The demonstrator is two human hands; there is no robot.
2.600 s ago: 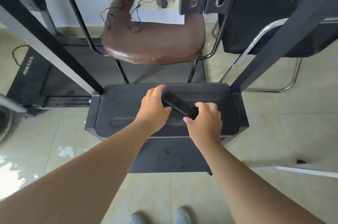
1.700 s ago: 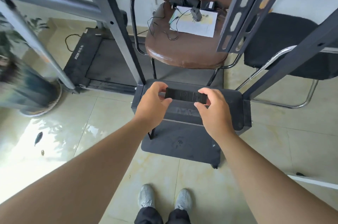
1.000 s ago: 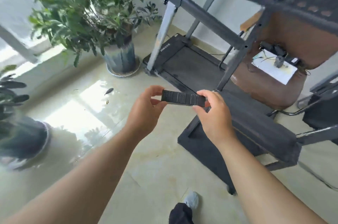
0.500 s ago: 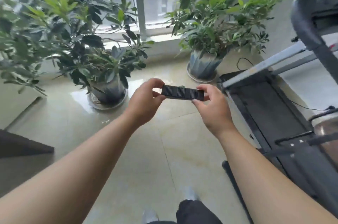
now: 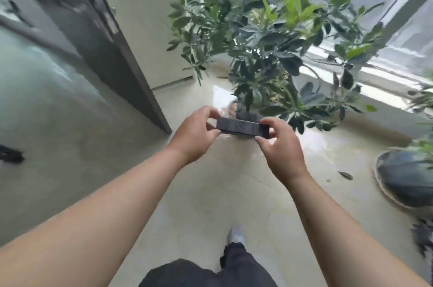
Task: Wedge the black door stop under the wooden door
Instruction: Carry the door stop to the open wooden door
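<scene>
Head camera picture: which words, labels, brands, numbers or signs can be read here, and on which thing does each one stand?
None can be read.
Black ribbed door stop, held at its ends by the left hand and the right hand: only a ribbed pattern, no text.
Dark wooden door: blurred by motion, no lettering seen.
Green leafy potted plant and round dark pot: no label seen.

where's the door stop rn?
Head view, centre frame: the black door stop is held in the air between the left hand and right hand, in front of the potted plant, right of the dark door's edge.
</scene>
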